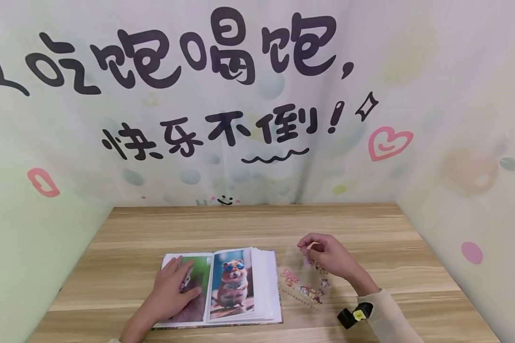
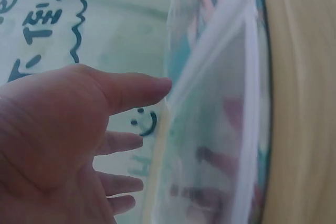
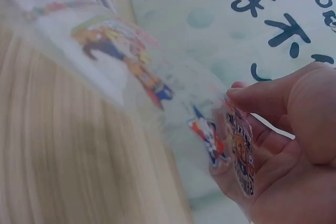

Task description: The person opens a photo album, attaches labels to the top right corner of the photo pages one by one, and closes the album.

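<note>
Right hand (image 1: 331, 257) pinches a sheet (image 1: 299, 285), likely light, floppy, best held by an edge; left hand (image 1: 173, 291) spreads empty over an album (image 1: 262, 290).

Passable behind the book (image 1: 209, 286), over the table (image 1: 240, 228) as far as the wall (image 1: 262, 183), and left of the book too. Blocked over the book's left page by the left hand (image 1: 171, 293). Obstructed just right of the book by the clear sticker sheet (image 1: 302, 286), lifted and bent in the right hand (image 1: 331, 255), then by the sleeve (image 1: 390, 317). Passable again farther right.
</note>
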Demonstrator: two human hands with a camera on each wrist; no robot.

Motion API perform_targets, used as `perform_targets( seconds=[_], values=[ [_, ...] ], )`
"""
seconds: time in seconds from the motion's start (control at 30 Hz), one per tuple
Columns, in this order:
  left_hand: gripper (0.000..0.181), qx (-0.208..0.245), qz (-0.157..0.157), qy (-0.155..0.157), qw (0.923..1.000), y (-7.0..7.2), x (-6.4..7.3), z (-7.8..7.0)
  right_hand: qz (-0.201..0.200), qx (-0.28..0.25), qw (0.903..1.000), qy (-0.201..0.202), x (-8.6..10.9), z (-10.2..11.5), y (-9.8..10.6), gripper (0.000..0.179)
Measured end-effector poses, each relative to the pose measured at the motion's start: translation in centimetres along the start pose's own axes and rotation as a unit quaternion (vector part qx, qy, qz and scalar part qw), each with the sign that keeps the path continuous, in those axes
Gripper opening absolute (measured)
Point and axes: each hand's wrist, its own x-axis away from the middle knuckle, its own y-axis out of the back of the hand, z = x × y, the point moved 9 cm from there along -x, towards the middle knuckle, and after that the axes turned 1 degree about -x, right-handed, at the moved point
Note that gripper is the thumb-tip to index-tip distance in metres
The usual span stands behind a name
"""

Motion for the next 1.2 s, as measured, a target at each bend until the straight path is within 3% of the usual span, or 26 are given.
perform_targets(
  seconds=[0.1,0.4,0.6,0.67,0.77,0.9,1.0,1.2],
  values=[
    [0.059,0.018,-0.024,-0.027,0.9992,0.2,-0.3,-1.6,0.006,-0.007,0.9999,0.007,-0.1,0.6,-0.6,0.013],
    [0.049,0.110,-0.017,-0.029,0.9934,-1.1,-1.6,-5.8,0.037,-0.029,0.9987,0.018,-0.4,2.0,-2.6,0.010],
    [0.045,0.174,-0.021,-0.042,0.9836,-1.9,-2.3,-8.8,0.053,-0.018,0.9978,0.034,-0.4,3.1,-4.0,0.010],
    [0.046,0.214,-0.007,-0.050,0.9755,-2.6,-2.5,-9.6,0.062,-0.020,0.9971,0.039,-0.5,3.4,-4.6,0.011],
    [0.046,0.281,0.029,-0.058,0.9576,-3.9,-2.8,-10.9,0.072,-0.019,0.9962,0.045,-0.7,3.8,-5.5,0.013],
    [0.050,0.335,0.070,-0.056,0.9381,-5.4,-3.2,-12.0,0.083,-0.024,0.9948,0.055,-0.8,4.4,-6.5,0.016],
    [0.054,0.373,0.094,-0.041,0.9223,-6.1,-3.4,-12.5,0.092,-0.030,0.9930,0.069,-0.8,5.0,-7.1,0.016],
    [0.060,0.449,0.135,0.009,0.8834,-7.1,-3.2,-12.8,0.095,-0.016,0.9918,0.084,-0.6,5.5,-7.9,0.016]
  ],
)
